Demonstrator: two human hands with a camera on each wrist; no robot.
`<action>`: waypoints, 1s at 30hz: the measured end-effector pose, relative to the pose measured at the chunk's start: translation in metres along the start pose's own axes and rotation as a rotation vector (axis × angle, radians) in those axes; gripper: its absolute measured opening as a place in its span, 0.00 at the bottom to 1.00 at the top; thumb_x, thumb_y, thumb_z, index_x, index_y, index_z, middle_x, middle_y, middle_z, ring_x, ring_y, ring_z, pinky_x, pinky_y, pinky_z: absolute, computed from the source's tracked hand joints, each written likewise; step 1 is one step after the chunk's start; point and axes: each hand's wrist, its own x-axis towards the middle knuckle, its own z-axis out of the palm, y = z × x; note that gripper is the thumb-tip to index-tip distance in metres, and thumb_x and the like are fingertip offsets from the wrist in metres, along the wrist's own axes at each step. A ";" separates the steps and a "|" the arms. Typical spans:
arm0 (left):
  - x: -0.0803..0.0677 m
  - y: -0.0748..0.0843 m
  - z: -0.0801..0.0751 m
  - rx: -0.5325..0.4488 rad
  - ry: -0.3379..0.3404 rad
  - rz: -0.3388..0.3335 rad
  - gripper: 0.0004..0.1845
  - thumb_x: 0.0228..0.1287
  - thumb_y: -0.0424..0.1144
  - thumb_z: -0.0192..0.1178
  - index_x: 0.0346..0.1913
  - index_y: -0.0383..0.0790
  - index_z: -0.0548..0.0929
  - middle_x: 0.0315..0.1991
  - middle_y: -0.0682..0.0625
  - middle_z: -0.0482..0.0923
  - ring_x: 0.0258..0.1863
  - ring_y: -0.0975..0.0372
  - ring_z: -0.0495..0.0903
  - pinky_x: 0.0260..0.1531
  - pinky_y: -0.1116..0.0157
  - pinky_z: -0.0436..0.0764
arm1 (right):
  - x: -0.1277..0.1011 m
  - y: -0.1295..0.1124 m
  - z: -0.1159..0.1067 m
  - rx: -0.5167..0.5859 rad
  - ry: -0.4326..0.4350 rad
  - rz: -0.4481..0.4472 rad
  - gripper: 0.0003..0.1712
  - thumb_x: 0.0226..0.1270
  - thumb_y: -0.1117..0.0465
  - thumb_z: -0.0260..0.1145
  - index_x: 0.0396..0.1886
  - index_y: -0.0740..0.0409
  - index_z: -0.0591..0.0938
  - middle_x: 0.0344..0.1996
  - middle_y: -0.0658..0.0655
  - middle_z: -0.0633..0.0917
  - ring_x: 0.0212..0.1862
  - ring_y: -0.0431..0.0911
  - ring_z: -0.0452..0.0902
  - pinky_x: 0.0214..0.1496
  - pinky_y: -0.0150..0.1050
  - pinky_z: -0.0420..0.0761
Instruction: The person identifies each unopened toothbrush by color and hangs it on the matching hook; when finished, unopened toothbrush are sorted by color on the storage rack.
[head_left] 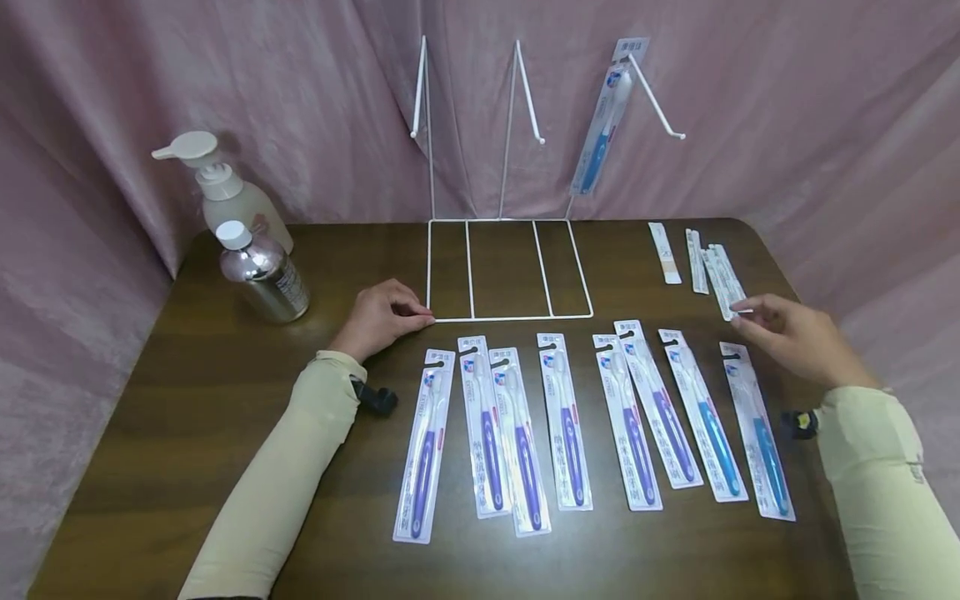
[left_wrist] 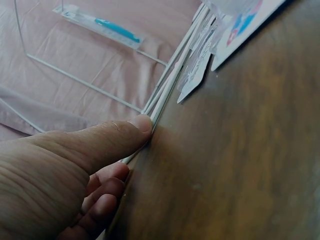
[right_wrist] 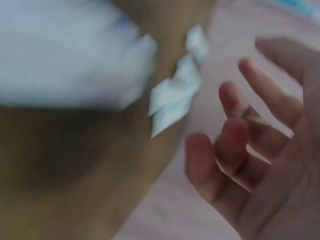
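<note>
My left hand [head_left: 382, 317] pinches the front left corner of a white wire display rack [head_left: 510, 318] between thumb and fingers. In the left wrist view the thumb [left_wrist: 135, 125] lies over the wire. My right hand [head_left: 802, 337] hovers by a group of slim white packets [head_left: 723, 279] at the table's right. In the right wrist view its fingers [right_wrist: 200, 155] are loosely bent and hold nothing. Several packaged toothbrushes [head_left: 566, 425], with purple or blue handles, lie in a row before the rack. One blue packaged toothbrush [head_left: 603, 125] hangs on the rack's right hook.
A pump bottle [head_left: 243, 200] and a silver bottle with a white cap [head_left: 266, 279] stand at the back left of the brown table [head_left: 187, 400]. Behind it hangs a pink curtain [head_left: 300, 108]. The rack's left hook [head_left: 418, 87] and middle hook [head_left: 528, 92] jut forward.
</note>
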 end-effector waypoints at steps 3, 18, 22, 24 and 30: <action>0.001 0.003 -0.005 0.008 0.004 0.011 0.05 0.58 0.41 0.81 0.34 0.45 0.96 0.42 0.50 0.84 0.43 0.58 0.81 0.43 0.59 0.79 | -0.023 0.025 0.007 0.005 -0.116 0.039 0.27 0.79 0.48 0.67 0.66 0.62 0.80 0.36 0.58 0.81 0.35 0.48 0.72 0.32 0.41 0.70; 0.000 0.005 -0.004 0.007 -0.025 -0.022 0.06 0.60 0.41 0.80 0.35 0.44 0.96 0.43 0.49 0.84 0.45 0.57 0.81 0.46 0.59 0.78 | -0.050 0.054 0.033 0.024 -0.037 0.087 0.32 0.72 0.48 0.75 0.65 0.65 0.82 0.47 0.68 0.83 0.36 0.51 0.72 0.29 0.37 0.73; -0.001 0.004 -0.005 0.005 -0.017 -0.015 0.05 0.59 0.41 0.81 0.34 0.45 0.96 0.42 0.50 0.84 0.44 0.57 0.81 0.46 0.59 0.78 | -0.041 0.036 0.022 0.053 0.082 0.078 0.29 0.74 0.51 0.73 0.67 0.63 0.82 0.46 0.70 0.86 0.32 0.44 0.75 0.29 0.30 0.76; -0.001 0.003 -0.005 0.001 -0.018 -0.010 0.04 0.60 0.41 0.81 0.34 0.46 0.96 0.42 0.50 0.84 0.45 0.58 0.80 0.47 0.59 0.78 | -0.032 0.016 0.010 0.040 0.191 0.039 0.28 0.74 0.54 0.73 0.67 0.62 0.82 0.43 0.69 0.87 0.29 0.39 0.74 0.27 0.26 0.73; -0.002 0.002 -0.004 -0.015 -0.014 -0.010 0.04 0.60 0.42 0.81 0.32 0.49 0.95 0.42 0.52 0.84 0.45 0.59 0.81 0.49 0.59 0.77 | 0.004 -0.081 -0.029 0.081 0.655 -0.213 0.27 0.67 0.65 0.78 0.65 0.47 0.86 0.38 0.31 0.84 0.24 0.29 0.62 0.27 0.22 0.62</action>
